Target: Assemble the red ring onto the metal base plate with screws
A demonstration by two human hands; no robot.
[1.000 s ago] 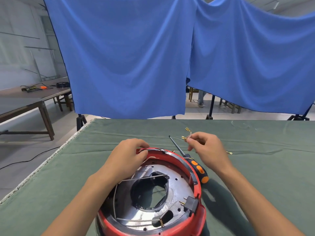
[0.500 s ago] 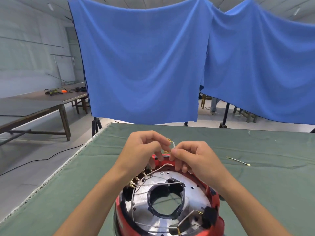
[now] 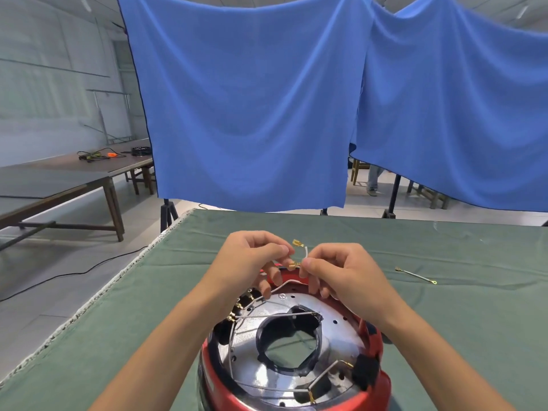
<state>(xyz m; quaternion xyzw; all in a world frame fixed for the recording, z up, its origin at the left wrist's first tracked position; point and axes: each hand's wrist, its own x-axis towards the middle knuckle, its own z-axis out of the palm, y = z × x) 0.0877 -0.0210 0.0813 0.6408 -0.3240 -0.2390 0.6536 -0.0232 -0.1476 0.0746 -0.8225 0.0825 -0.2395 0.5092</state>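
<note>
The red ring sits round a shiny metal base plate with a black-rimmed hole in its middle, low in the head view on the green cloth. White wires cross the plate. Above the ring's far edge my left hand and my right hand meet. Each pinches a thin white wire with brass terminals at its ends. No screws or screwdriver can be seen.
The green-covered table stretches right and far. A short loose wire with brass ends lies on it to the right. Blue cloths hang behind the table. Wooden tables stand at the left.
My left hand left the ring's rim and rose to join my right hand on the white wire. The view tilted up and shifted, and the orange-handled screwdriver is out of sight.
</note>
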